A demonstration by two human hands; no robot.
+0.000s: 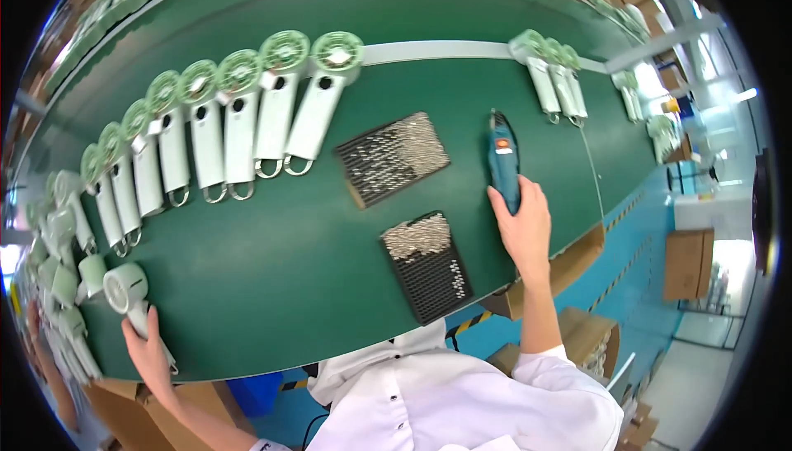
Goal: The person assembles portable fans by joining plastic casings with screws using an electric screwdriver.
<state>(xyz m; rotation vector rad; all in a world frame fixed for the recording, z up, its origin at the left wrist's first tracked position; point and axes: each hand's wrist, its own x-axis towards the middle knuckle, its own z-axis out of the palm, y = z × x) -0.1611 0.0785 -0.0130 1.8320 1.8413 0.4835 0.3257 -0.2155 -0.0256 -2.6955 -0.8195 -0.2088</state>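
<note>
My right hand [523, 224] grips the rear end of a blue electric screwdriver [502, 156] that lies on the green table [272, 236], its tip pointing away from me. My left hand [148, 350] holds the white handle of a small handheld fan [128, 290] near the table's left front edge, fan head upward. Two black screw trays sit between the hands: one [393, 157] farther out, half filled with silver screws, and one [426, 265] nearer me with screws in its far end.
A curved row of several green-and-white handheld fans [239, 117] lies across the table's left half. More fans [58, 286] pile at the far left, and three [551, 75] lie at the back right. Cardboard boxes [689, 263] stand on the blue floor to the right.
</note>
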